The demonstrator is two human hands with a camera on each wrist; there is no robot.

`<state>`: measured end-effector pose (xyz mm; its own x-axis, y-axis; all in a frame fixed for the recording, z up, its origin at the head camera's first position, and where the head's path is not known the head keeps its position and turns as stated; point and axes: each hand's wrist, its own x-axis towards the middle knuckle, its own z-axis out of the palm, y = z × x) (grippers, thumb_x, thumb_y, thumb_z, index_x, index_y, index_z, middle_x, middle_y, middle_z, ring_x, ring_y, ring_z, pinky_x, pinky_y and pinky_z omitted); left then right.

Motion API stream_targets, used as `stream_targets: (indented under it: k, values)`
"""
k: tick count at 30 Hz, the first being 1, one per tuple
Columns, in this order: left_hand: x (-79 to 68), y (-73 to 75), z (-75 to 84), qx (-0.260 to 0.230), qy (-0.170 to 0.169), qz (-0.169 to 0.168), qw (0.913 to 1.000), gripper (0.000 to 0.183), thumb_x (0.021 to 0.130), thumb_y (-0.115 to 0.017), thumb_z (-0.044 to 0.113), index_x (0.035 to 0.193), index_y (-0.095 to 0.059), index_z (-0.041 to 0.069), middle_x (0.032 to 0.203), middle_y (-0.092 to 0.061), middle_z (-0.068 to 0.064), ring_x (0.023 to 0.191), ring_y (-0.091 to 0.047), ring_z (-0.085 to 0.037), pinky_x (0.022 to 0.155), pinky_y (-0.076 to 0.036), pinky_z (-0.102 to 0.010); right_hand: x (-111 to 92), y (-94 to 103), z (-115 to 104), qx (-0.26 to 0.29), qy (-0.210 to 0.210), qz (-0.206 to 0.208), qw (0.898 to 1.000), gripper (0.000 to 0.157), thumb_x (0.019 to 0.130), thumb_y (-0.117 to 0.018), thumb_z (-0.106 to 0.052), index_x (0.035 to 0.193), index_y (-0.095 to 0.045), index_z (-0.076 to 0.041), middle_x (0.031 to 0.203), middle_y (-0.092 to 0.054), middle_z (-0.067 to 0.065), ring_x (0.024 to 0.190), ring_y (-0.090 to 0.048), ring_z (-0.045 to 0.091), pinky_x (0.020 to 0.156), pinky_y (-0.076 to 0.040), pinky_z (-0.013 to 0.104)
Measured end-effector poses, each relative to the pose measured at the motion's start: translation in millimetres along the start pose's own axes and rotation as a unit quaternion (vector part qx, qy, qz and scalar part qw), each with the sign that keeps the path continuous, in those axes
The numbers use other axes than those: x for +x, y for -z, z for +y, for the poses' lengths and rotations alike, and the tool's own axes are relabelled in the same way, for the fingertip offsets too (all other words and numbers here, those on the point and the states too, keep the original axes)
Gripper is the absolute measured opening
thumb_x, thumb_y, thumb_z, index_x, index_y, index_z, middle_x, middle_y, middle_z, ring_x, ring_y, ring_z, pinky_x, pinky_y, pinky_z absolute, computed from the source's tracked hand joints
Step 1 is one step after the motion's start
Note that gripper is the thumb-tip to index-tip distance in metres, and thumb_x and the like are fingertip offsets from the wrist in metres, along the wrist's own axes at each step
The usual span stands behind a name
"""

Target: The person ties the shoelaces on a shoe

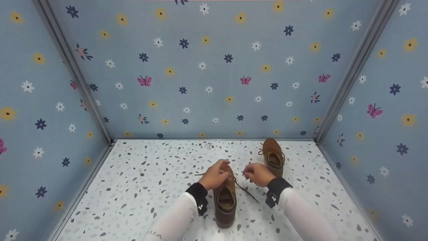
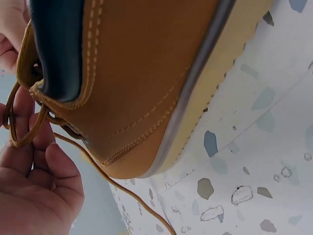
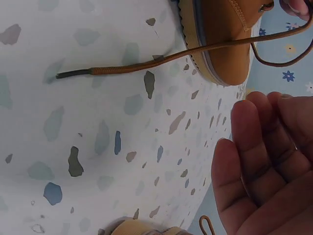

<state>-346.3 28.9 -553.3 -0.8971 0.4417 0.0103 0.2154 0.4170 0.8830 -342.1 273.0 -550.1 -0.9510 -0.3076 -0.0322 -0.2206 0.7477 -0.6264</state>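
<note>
A brown leather lace-up shoe [image 1: 225, 217] stands upright on the speckled floor, toe pointing away. My left hand [image 1: 215, 174] is over its laces. In the left wrist view, the fingers of my left hand [image 2: 39, 186] pinch a loop of brown shoelace [image 2: 35, 133] by the eyelets. To the right of this shoe is my right hand [image 1: 257, 174], loosely curled and off the floor. No lace shows between its fingers [image 3: 244, 125] in the right wrist view. A loose lace end [image 3: 117, 70] with a dark tip trails out over the floor.
The matching brown shoe [image 1: 271, 147] stands farther back, partly behind my right hand. Flower-patterned blue panels [image 1: 214, 73] rise at the back and both sides of the white speckled floor [image 1: 143, 187]. Grey metal posts [image 1: 354, 67] mark the back corners.
</note>
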Motion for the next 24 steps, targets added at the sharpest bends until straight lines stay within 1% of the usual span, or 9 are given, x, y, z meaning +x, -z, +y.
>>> stream_targets:
  k: [3, 4, 6, 8, 11, 14, 18, 21, 24]
  values:
    - [0.8, 2.5, 0.0, 0.013, -0.017, -0.008, 0.9997, 0.036, 0.101, -0.057, 0.014, 0.136, -0.063, 0.014, 0.131, -0.070, -0.013, 0.102, -0.069, -0.018, 0.085, -0.056, -0.036, 0, -5.8, 0, 0.005, 0.010, -0.007, 1.000, 0.013, 0.102, -0.063, -0.008, 0.108, -0.073, -0.004, 0.088, -0.075, 0.011, 0.072, -0.068, 0.013, 0.063, -0.054, 0.029]
    - [1.1, 3.5, 0.2, 0.016, -0.021, -0.011, 0.9996, 0.032, 0.101, -0.057, 0.014, 0.132, -0.066, 0.013, 0.130, -0.072, -0.012, 0.104, -0.069, -0.018, 0.087, -0.056, -0.037, 0, -7.8, 0, 0.006, 0.013, -0.010, 1.000, 0.014, 0.101, -0.063, -0.007, 0.110, -0.073, -0.003, 0.088, -0.075, 0.012, 0.072, -0.069, 0.014, 0.062, -0.053, 0.028]
    - [1.7, 5.4, 0.5, 0.020, -0.026, -0.016, 0.9993, 0.024, 0.102, -0.057, 0.014, 0.121, -0.072, 0.011, 0.118, -0.076, -0.009, 0.101, -0.071, -0.017, 0.090, -0.056, -0.037, 1, -11.9, 0, 0.007, 0.018, -0.013, 1.000, 0.017, 0.100, -0.064, -0.006, 0.114, -0.072, -0.002, 0.087, -0.076, 0.013, 0.071, -0.070, 0.016, 0.060, -0.051, 0.027]
    - [1.8, 7.1, 0.7, 0.020, -0.031, -0.022, 0.9991, 0.020, 0.102, -0.058, 0.012, 0.114, -0.074, 0.008, 0.106, -0.078, -0.007, 0.093, -0.071, -0.014, 0.087, -0.056, -0.035, 1, -16.2, -1, 0.009, 0.026, -0.017, 0.999, 0.020, 0.099, -0.065, -0.005, 0.118, -0.072, -0.002, 0.086, -0.076, 0.016, 0.070, -0.071, 0.020, 0.059, -0.050, 0.027]
    - [1.7, 9.2, 0.8, 0.020, -0.037, -0.026, 0.9988, 0.018, 0.101, -0.059, 0.010, 0.109, -0.075, 0.008, 0.098, -0.079, -0.007, 0.085, -0.067, -0.009, 0.081, -0.054, -0.030, 2, -22.5, -3, 0.008, 0.034, -0.025, 0.999, 0.023, 0.097, -0.067, -0.005, 0.120, -0.071, -0.002, 0.087, -0.076, 0.019, 0.069, -0.071, 0.021, 0.062, -0.050, 0.026]
    - [1.6, 10.2, 0.7, 0.023, -0.039, -0.025, 0.9987, 0.016, 0.100, -0.061, 0.010, 0.106, -0.076, 0.008, 0.097, -0.078, -0.007, 0.083, -0.065, -0.007, 0.078, -0.053, -0.027, 4, -28.6, -7, -0.004, 0.040, -0.026, 0.999, 0.021, 0.096, -0.069, -0.007, 0.117, -0.073, -0.006, 0.087, -0.076, 0.015, 0.069, -0.068, 0.015, 0.065, -0.050, 0.026]
    - [2.3, 10.3, 0.7, 0.023, -0.034, -0.022, 0.9989, 0.014, 0.097, -0.065, 0.011, 0.104, -0.077, 0.011, 0.099, -0.077, -0.004, 0.088, -0.067, -0.009, 0.082, -0.054, -0.029, 6, -36.7, -11, -0.013, 0.040, -0.022, 0.999, 0.014, 0.095, -0.071, -0.009, 0.109, -0.074, -0.011, 0.085, -0.075, 0.007, 0.069, -0.063, 0.007, 0.065, -0.051, 0.027]
    - [2.8, 10.4, 0.6, 0.023, -0.031, -0.021, 0.9990, 0.013, 0.096, -0.067, 0.013, 0.103, -0.077, 0.014, 0.102, -0.078, -0.002, 0.093, -0.068, -0.010, 0.085, -0.055, -0.032, 8, -41.8, -11, -0.011, 0.038, -0.014, 0.999, 0.011, 0.094, -0.069, -0.006, 0.103, -0.073, -0.011, 0.085, -0.075, 0.006, 0.068, -0.063, 0.007, 0.063, -0.052, 0.026]
    - [2.6, 11.5, 0.6, 0.023, -0.035, -0.021, 0.9989, 0.011, 0.096, -0.069, 0.014, 0.102, -0.078, 0.015, 0.105, -0.078, -0.001, 0.095, -0.070, -0.011, 0.087, -0.056, -0.032, 10, -43.9, -11, -0.021, 0.047, 0.003, 0.999, 0.010, 0.093, -0.068, -0.004, 0.098, -0.073, -0.010, 0.085, -0.074, 0.005, 0.070, -0.061, 0.008, 0.065, -0.051, 0.027]
